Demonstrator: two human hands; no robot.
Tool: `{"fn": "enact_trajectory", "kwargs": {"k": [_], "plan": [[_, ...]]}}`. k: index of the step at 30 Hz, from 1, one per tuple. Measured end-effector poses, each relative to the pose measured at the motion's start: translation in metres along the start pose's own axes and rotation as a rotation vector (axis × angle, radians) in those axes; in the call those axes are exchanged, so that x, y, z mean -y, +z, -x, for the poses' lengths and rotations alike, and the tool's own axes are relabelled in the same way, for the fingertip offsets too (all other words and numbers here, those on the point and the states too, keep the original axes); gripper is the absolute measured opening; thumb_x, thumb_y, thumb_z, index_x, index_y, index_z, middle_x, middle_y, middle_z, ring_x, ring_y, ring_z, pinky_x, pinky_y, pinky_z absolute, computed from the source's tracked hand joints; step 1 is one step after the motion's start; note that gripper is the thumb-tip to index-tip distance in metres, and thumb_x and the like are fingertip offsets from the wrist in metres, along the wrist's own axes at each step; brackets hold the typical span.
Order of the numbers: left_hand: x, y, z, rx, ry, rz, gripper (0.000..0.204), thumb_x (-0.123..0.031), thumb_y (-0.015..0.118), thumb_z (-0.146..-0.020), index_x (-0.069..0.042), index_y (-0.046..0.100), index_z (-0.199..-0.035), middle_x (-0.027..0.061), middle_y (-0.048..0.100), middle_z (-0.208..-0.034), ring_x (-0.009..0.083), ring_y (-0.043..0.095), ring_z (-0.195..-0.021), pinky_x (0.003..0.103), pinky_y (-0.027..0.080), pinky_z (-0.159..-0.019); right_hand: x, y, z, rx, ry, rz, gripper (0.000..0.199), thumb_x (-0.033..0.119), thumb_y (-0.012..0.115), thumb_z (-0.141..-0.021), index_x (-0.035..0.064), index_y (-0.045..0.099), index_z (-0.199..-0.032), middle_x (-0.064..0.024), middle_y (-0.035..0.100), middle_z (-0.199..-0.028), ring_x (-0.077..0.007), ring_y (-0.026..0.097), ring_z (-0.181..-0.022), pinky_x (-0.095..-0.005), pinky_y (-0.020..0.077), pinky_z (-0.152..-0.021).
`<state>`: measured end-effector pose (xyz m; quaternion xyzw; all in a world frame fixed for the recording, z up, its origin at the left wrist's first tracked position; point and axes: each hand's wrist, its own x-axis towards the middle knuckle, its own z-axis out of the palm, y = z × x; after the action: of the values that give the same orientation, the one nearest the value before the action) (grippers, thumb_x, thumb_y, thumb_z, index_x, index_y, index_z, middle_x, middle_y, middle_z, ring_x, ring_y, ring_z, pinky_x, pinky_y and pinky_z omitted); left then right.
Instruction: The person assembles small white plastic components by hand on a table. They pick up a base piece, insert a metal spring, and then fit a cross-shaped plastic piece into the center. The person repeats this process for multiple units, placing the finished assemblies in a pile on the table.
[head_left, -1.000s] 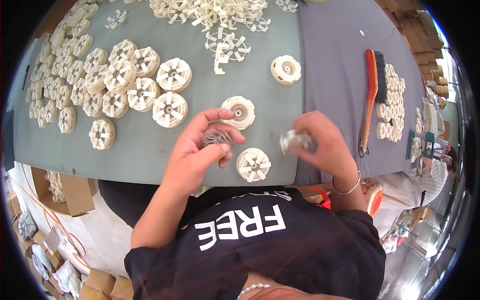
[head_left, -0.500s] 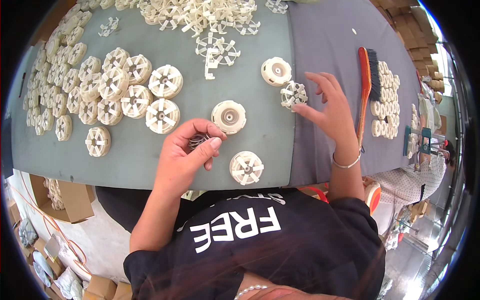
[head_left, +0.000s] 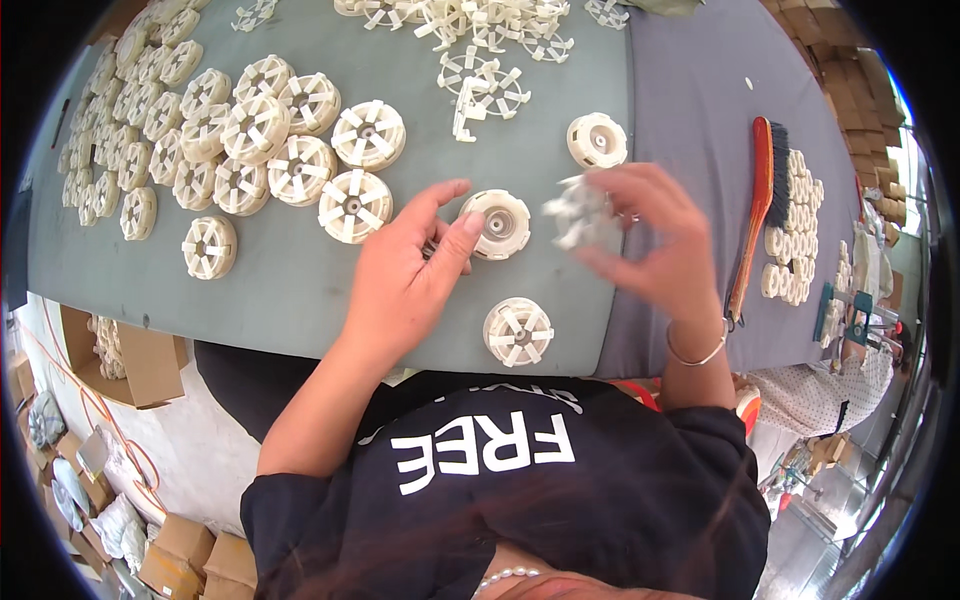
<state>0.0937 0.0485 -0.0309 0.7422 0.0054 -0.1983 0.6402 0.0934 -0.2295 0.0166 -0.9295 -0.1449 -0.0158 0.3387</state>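
Note:
My left hand [head_left: 415, 260] is closed around a small bunch of thin curved metal pieces, mostly hidden by the fingers. Its thumb and forefinger reach to the near left edge of a cream round plastic housing [head_left: 510, 238] lying with its ringed hollow upward. My right hand [head_left: 660, 240], smeared by motion, grips a white spoked plastic ring [head_left: 580, 213] between thumb and fingers, raised to the right of that housing. Beyond it lies another open round housing [head_left: 597, 140]. A round housing with a spoked ring fitted in it [head_left: 519, 332] sits close to the table's near edge.
Many assembled round housings [head_left: 255, 130] crowd the table's left side. Loose spoked rings [head_left: 490, 85] lie at the back, beside a larger heap. At right are a red-handled brush [head_left: 762, 190] and rows of small cream parts [head_left: 795, 240]. A cardboard box [head_left: 120, 360] stands below left.
My right hand has picked up the spoked ring from the table and brought it left, nearer the middle housing. My left hand has moved up against that housing. The whole view has shifted slightly.

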Motion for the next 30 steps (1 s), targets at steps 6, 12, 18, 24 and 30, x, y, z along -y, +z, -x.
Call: {"fn": "enact_trajectory", "kwargs": {"k": [6, 12, 18, 24, 30], "plan": [[0.009, 0.006, -0.003, -0.028, 0.114, -0.168, 0.055, -0.032, 0.077, -0.103, 0.003, 0.065, -0.144, 0.0106, 0.073, -0.079, 0.0201, 0.071, -0.072, 0.035, 0.054, -0.07, 0.013, 0.049, -0.017, 0.067, -0.194, 0.008, 0.051, 0.023, 0.094, -0.081, 0.0083, 0.076, -0.127, -0.0072, 0.071, -0.117, -0.0255, 0.073, -0.096, -0.0374, 0.0622, -0.083], [0.011, 0.005, -0.009, 0.008, 0.11, -0.207, 0.05, -0.019, 0.078, -0.1, -0.006, 0.067, -0.148, 0.0042, 0.071, -0.077, 0.0125, 0.064, -0.07, 0.031, 0.053, -0.07, 0.008, 0.063, -0.013, 0.091, -0.175, 0.032, 0.052, 0.026, 0.094, -0.081, 0.0079, 0.077, -0.126, -0.0062, 0.071, -0.117, -0.0267, 0.073, -0.098, -0.0373, 0.0611, -0.083], [-0.005, -0.011, 0.007, 0.063, 0.105, -0.498, 0.053, -0.016, 0.077, -0.1, -0.01, 0.066, -0.151, 0.0026, 0.066, -0.074, 0.0134, 0.059, -0.067, 0.031, 0.052, -0.069, -0.011, 0.027, -0.003, -0.133, -0.242, 0.088, 0.043, 0.023, 0.096, -0.08, 0.0071, 0.081, -0.118, -0.0072, 0.073, -0.112, -0.024, 0.074, -0.092, -0.0362, 0.0614, -0.078], [-0.005, -0.019, 0.028, -0.056, 0.142, 0.084, 0.051, -0.026, 0.062, -0.112, -0.007, 0.056, -0.159, 0.001, 0.068, -0.096, 0.0077, 0.054, -0.068, 0.025, 0.044, -0.061, 0.004, 0.002, 0.015, -0.049, -0.049, -0.14, 0.036, 0.013, 0.092, -0.085, 0.0069, 0.081, -0.119, -0.0093, 0.072, -0.111, -0.0216, 0.072, -0.09, -0.034, 0.0608, -0.077], [-0.015, 0.008, 0.029, 0.166, 0.028, 0.529, 0.049, -0.031, 0.045, -0.121, -0.006, 0.048, -0.164, 0.0018, 0.057, -0.119, 0.0044, 0.048, -0.078, 0.022, 0.04, -0.061, 0.044, 0.06, 0.006, 0.001, -0.248, -0.372, 0.041, 0.01, 0.092, -0.084, 0.008, 0.078, -0.123, -0.0112, 0.07, -0.117, -0.0241, 0.069, -0.099, -0.0356, 0.059, -0.082]]}}
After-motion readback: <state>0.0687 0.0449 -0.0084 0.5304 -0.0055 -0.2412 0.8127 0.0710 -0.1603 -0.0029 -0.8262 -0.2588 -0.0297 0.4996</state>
